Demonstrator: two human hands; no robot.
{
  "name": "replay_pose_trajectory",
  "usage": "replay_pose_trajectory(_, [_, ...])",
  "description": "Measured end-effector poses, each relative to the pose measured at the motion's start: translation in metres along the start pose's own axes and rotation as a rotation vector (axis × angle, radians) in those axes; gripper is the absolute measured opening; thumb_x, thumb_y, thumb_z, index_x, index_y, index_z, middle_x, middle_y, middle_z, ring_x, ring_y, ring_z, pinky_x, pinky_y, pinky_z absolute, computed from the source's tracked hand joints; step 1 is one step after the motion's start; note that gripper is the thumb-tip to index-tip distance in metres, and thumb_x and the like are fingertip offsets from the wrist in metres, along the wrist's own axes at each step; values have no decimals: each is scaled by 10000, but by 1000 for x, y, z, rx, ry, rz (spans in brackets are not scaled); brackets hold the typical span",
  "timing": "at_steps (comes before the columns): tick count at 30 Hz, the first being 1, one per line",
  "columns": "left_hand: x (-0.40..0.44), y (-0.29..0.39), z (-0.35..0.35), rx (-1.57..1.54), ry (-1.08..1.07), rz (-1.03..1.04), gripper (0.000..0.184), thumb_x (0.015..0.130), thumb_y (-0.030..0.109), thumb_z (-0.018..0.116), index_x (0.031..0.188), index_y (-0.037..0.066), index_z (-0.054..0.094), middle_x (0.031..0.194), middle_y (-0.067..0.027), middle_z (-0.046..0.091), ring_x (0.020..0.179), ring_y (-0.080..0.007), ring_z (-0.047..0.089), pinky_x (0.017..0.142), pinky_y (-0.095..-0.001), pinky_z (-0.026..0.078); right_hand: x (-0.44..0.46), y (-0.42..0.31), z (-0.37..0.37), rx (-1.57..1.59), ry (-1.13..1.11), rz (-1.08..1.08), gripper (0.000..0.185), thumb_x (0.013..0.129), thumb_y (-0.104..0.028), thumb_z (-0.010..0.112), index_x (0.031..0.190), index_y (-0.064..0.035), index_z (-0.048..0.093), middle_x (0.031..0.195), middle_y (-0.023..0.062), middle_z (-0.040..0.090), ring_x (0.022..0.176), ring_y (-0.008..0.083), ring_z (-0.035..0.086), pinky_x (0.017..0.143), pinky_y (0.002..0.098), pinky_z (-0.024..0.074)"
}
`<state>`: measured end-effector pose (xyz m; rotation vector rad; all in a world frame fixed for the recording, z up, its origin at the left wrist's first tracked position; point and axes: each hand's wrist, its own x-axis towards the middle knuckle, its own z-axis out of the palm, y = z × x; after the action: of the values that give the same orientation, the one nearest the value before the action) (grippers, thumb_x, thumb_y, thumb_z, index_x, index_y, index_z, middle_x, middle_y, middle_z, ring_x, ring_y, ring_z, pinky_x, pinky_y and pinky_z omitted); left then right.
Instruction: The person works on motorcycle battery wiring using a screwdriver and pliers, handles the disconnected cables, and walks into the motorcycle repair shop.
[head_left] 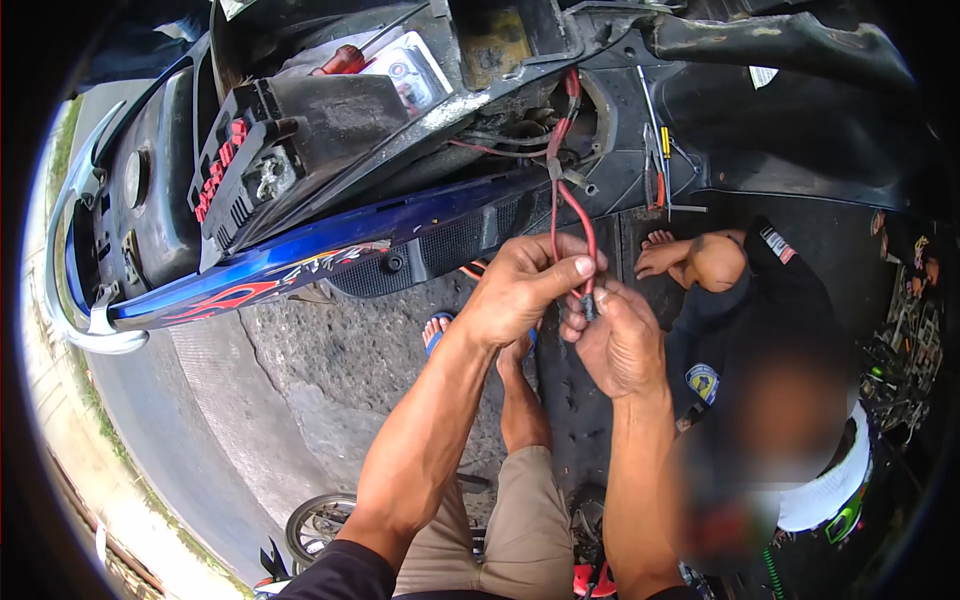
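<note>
Both my hands meet below the opened body of a blue and black motor scooter (430,205). Red electrical wires (577,205) hang out of a hole in its black plastic and run down between my fingers. My left hand (530,280) pinches the red wire with thumb and forefinger. Just beneath it, my right hand (622,335) is closed around the wire's lower end, where a dark grey tip (589,305) shows by the thumb. The right fingers partly hide that end.
A red-handled screwdriver (345,60) lies in the scooter's open compartment. More tools, including a yellow-handled screwdriver (666,143), rest on the footboard (720,165). A person in dark clothes (770,300) crouches close on the right. A wheel (318,525) stands behind me.
</note>
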<state>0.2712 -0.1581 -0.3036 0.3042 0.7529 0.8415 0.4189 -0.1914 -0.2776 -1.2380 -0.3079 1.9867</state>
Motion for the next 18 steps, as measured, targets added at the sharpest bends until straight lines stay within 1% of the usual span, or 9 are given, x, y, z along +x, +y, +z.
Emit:
replay_pose_trajectory(2, [-1, 4, 9, 164, 68, -88, 217, 947, 189, 648, 990, -21, 619, 783, -35, 637, 564, -93, 574, 519, -245, 518, -6, 11, -7, 302, -32, -19, 206, 917, -244, 609, 1017, -66, 577, 909, 32, 515, 795, 136, 475, 725, 300, 414])
replay_pose_trajectory(4, [-1, 1, 14, 178, 111, -105, 211, 948, 186, 647, 977, -21, 616, 755, -9, 609, 568, -66, 534, 522, -222, 472, -14, 19, -5, 356, -18, -21, 213, 906, -261, 619, 991, -72, 571, 920, 39, 498, 823, 147, 468, 736, 303, 411])
replay_pose_trajectory(6, [4, -11, 7, 246, 221, 81, 255, 931, 235, 682, 995, -6, 629, 773, 3, 605, 662, -41, 530, 572, -202, 417, -24, 37, -9, 388, -30, -111, 205, 901, -260, 624, 975, -78, 562, 913, 36, 498, 824, 158, 470, 750, 314, 412])
replay_pose_trajectory(8, [6, -8, 8, 264, 215, 65, 250, 926, 233, 689, 983, -3, 629, 765, 9, 596, 652, -40, 512, 567, -203, 403, -41, 52, -10, 409, -18, -142, 162, 917, -221, 611, 956, -76, 551, 920, 39, 520, 816, 154, 485, 748, 313, 427])
replay_pose_trajectory(10, [5, -6, 9, 295, 209, 18, 240, 916, 228, 702, 960, 4, 630, 750, 20, 578, 634, -38, 476, 557, -205, 377, -57, 67, -14, 76, 254, -232, 95, 930, -159, 586, 958, -79, 543, 944, 55, 560, 791, 151, 512, 727, 301, 444])
replay_pose_trajectory(12, [5, -5, 10, 281, 212, 15, 232, 914, 223, 705, 942, 6, 628, 743, 20, 572, 626, -41, 471, 555, -206, 376, -59, 69, -13, 16, 288, -275, 106, 939, -106, 566, 1030, -54, 557, 982, 78, 593, 790, 140, 546, 698, 271, 460])
replay_pose_trajectory(14, [5, -6, 12, 268, 206, 18, 225, 913, 218, 707, 923, 9, 626, 735, 19, 566, 618, -43, 467, 552, -207, 375, -52, 55, -1, -265, 354, -403, 224, 940, -99, 571, 1144, -11, 547, 1005, 84, 604, 809, 132, 567, 692, 251, 471])
replay_pose_trajectory(15, [5, -9, 11, 250, 221, 22, 219, 913, 217, 706, 904, 14, 623, 721, 19, 559, 608, -42, 457, 546, -209, 366, -50, 45, 6, -263, 341, -412, 331, 932, -67, 590, 1237, 34, 513, 1028, 91, 607, 828, 117, 581, 707, 241, 488])
replay_pose_trajectory(18, [3, -12, 8, 278, 256, 36, 216, 923, 215, 693, 873, 15, 628, 694, 31, 555, 592, -29, 440, 519, -210, 339, -34, 32, 22, -511, 408, -532, 376, 913, -39, 622, 1256, 54, 496, 1058, 106, 610, 842, 110, 584, 744, 239, 498])
